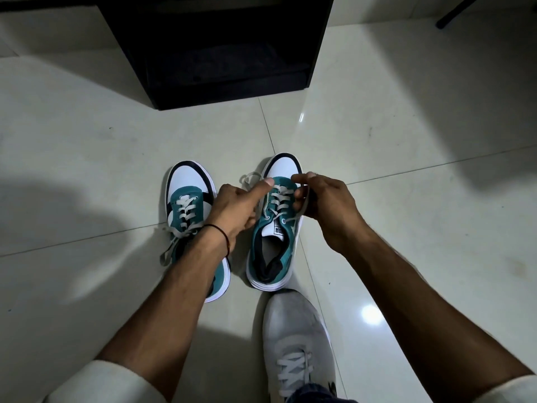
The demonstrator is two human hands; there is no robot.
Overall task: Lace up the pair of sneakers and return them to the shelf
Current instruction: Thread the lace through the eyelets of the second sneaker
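While over the sneaker (pixel 258 245), fingers (pixel 312 181) round laces (pixel 280 193).

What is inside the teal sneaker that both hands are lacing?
Inside the teal sneaker, only a grey insole and a black heel lining show. The white tongue and the laces cover the toe part, so that is hidden.

Heel of left sneaker (pixel 189 200) behind forearm (pixel 162 301).

- First sneaker (pixel 273 242), between the left hand (pixel 235 207) and right hand (pixel 325 205): matt teal suede-like upper, smooth white toe, flat woven cloth laces (pixel 279 196).
- Second sneaker (pixel 189 193), left of the left hand: same finishes.
- Floor (pixel 406 141) around the hands: smooth, glossy pale tile.
- Grey shoe (pixel 293 330), nearer than the hands: matt knit cloth.
- Shelf (pixel 220 48), beyond the hands: matt black.
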